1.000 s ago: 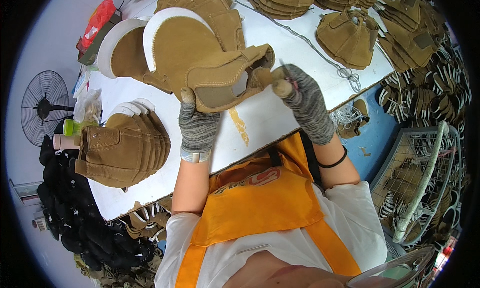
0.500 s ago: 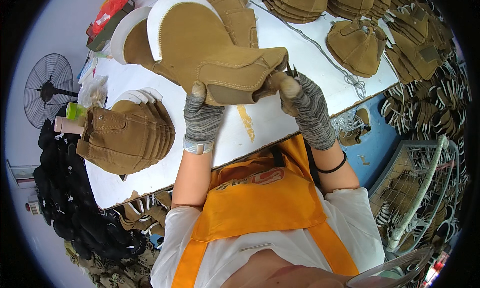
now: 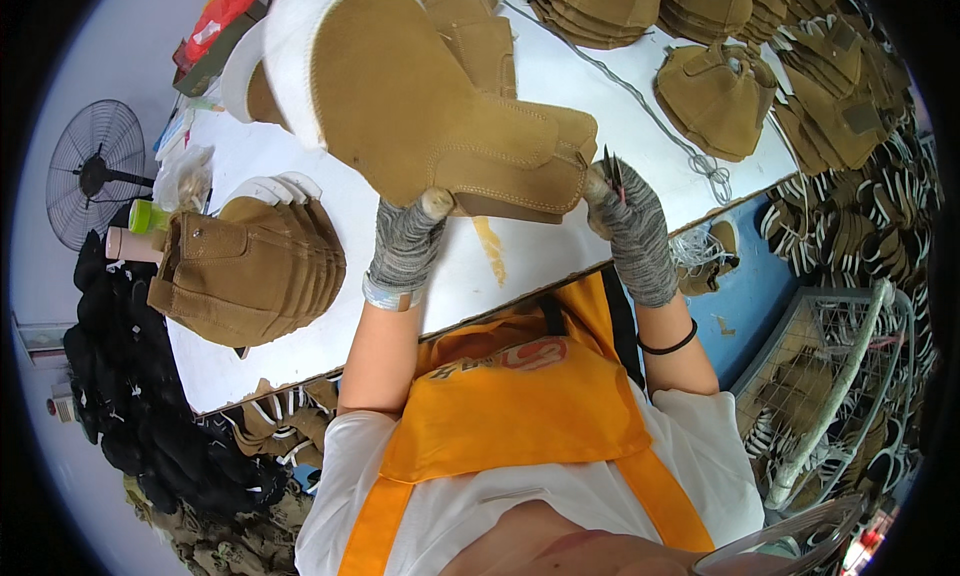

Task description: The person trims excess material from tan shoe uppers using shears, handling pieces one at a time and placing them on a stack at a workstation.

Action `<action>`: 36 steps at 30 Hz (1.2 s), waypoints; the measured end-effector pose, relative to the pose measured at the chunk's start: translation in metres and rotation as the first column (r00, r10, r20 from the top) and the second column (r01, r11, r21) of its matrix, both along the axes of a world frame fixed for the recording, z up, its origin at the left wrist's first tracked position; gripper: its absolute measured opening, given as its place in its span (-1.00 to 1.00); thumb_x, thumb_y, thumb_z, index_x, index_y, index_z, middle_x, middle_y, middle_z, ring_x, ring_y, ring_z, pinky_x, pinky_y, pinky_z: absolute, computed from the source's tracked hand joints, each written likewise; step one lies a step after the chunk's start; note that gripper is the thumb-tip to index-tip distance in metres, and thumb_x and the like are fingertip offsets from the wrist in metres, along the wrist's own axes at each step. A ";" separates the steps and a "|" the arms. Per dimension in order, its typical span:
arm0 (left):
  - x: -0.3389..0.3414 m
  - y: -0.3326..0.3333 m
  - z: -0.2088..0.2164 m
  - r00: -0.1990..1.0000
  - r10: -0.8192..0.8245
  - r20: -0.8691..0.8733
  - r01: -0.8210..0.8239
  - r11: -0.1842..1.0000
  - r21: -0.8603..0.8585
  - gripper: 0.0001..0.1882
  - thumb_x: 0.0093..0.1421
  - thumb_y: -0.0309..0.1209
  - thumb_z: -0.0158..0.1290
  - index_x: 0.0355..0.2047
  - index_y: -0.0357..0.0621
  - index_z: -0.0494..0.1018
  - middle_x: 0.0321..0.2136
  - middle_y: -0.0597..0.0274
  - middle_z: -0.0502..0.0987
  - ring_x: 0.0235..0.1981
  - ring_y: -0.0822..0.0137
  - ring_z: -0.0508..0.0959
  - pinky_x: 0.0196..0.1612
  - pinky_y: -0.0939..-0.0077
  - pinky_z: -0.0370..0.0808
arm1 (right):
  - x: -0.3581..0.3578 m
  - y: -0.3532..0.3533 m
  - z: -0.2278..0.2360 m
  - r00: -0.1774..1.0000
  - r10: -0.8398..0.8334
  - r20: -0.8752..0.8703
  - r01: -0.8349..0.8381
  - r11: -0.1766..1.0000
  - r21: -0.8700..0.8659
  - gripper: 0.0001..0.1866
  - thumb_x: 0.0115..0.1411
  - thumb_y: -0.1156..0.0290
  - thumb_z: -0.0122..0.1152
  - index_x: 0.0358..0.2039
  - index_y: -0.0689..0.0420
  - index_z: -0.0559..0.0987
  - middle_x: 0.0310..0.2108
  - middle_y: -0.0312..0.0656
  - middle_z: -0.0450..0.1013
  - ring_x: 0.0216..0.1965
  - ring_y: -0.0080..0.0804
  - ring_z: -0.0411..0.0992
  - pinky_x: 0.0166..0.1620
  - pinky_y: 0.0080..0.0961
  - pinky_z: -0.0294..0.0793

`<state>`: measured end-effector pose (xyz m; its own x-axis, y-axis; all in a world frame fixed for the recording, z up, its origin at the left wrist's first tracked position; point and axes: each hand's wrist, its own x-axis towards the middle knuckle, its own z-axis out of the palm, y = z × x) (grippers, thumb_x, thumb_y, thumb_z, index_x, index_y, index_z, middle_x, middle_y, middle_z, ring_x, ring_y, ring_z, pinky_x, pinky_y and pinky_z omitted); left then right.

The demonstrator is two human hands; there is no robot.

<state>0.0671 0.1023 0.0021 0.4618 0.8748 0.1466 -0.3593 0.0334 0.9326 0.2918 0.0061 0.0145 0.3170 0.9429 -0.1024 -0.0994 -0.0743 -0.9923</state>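
Left hand (image 3: 405, 241) pinched boot upper (image 3: 440, 126) bottom edge; right hand (image 3: 630, 221) gripped snips (image 3: 612, 171) at seam. Suede looked soft, floppy, light; stitched edges seemed best hold.

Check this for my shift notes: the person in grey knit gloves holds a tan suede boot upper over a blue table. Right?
Not quite: the head view shows the table is white. Both gloved hands, left hand and right hand, hold the tan suede boot upper above it.

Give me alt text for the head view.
Two gloved hands hold up a tan suede boot upper above a white table: left hand grips its lower edge, right hand its corner, with small snips. Stacks of tan uppers lie around.
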 end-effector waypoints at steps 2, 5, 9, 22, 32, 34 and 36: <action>0.012 -0.011 0.005 0.991 0.131 0.011 -0.132 0.990 0.043 -0.30 -0.14 -0.02 0.31 -0.11 -0.26 0.37 -0.29 0.21 0.51 -0.28 0.27 0.52 -0.17 0.44 0.49 | 0.000 0.001 0.001 0.994 -0.105 -0.009 0.105 0.990 0.089 -0.63 0.15 0.04 0.15 -0.34 0.14 0.54 -0.60 -0.46 0.27 -0.60 -0.73 0.15 -0.54 -0.77 0.16; 0.005 -0.005 -0.006 0.978 0.180 -0.102 -0.149 0.955 0.258 -0.34 -0.14 -0.05 0.32 -0.15 -0.25 0.41 -0.32 0.23 0.53 -0.28 0.32 0.51 -0.17 0.44 0.48 | 0.008 -0.001 0.010 0.991 -0.134 -0.021 0.136 0.984 0.117 -0.55 0.14 -0.04 0.13 -0.30 0.15 0.52 -0.57 -0.45 0.29 -0.59 -0.73 0.15 -0.52 -0.76 0.17; 0.001 -0.004 -0.008 0.968 0.126 -0.215 -0.062 0.957 0.285 -0.41 -0.14 -0.08 0.33 -0.20 -0.23 0.45 -0.33 0.24 0.54 -0.29 0.35 0.51 -0.17 0.44 0.47 | 0.003 0.002 0.013 0.928 -0.199 0.314 0.042 0.896 0.442 -0.59 0.06 0.08 0.27 -0.33 0.19 0.48 -0.61 -0.37 0.29 -0.58 -0.56 0.22 -0.49 -0.60 0.29; 0.005 -0.005 -0.006 0.991 0.130 0.023 -0.132 0.983 0.128 -0.46 -0.10 -0.07 0.30 -0.26 -0.22 0.44 -0.44 0.25 0.52 -0.44 0.38 0.51 -0.33 0.52 0.46 | 0.005 -0.001 0.021 0.989 0.047 -0.140 -0.021 0.983 0.180 -0.71 0.17 0.27 0.17 -0.18 0.19 0.50 -0.48 -0.37 0.40 -0.51 -0.67 0.28 -0.43 -0.74 0.31; -0.017 0.027 -0.049 0.909 -0.200 0.367 0.202 0.979 0.034 -0.30 -0.13 0.05 0.28 -0.10 -0.15 0.37 -0.27 0.25 0.48 -0.27 0.34 0.45 -0.24 0.45 0.43 | 0.002 -0.014 0.040 0.972 0.133 0.195 -0.195 0.917 0.348 -0.80 0.19 0.40 0.12 -0.21 0.22 0.51 -0.40 -0.28 0.47 -0.35 -0.56 0.40 -0.21 -0.62 0.41; -0.006 0.011 -0.022 0.903 -0.057 0.425 0.137 0.977 -0.160 -0.25 -0.14 0.05 0.27 -0.03 -0.15 0.34 -0.16 0.19 0.46 -0.14 0.27 0.44 -0.11 0.33 0.44 | 0.002 -0.018 0.052 0.981 0.157 0.116 -0.188 0.916 0.354 -0.78 0.19 0.32 0.13 -0.28 0.21 0.54 -0.48 -0.29 0.46 -0.39 -0.56 0.39 -0.25 -0.63 0.39; 0.001 -0.001 0.002 0.888 0.050 0.457 0.099 0.950 -0.295 -0.21 -0.13 0.05 0.26 0.02 -0.16 0.30 -0.05 0.13 0.41 -0.02 0.20 0.40 0.02 0.21 0.41 | 0.007 -0.020 0.053 0.991 0.090 0.097 -0.115 0.946 0.304 -0.75 0.19 0.26 0.12 -0.28 0.20 0.54 -0.49 -0.29 0.45 -0.41 -0.59 0.38 -0.27 -0.66 0.37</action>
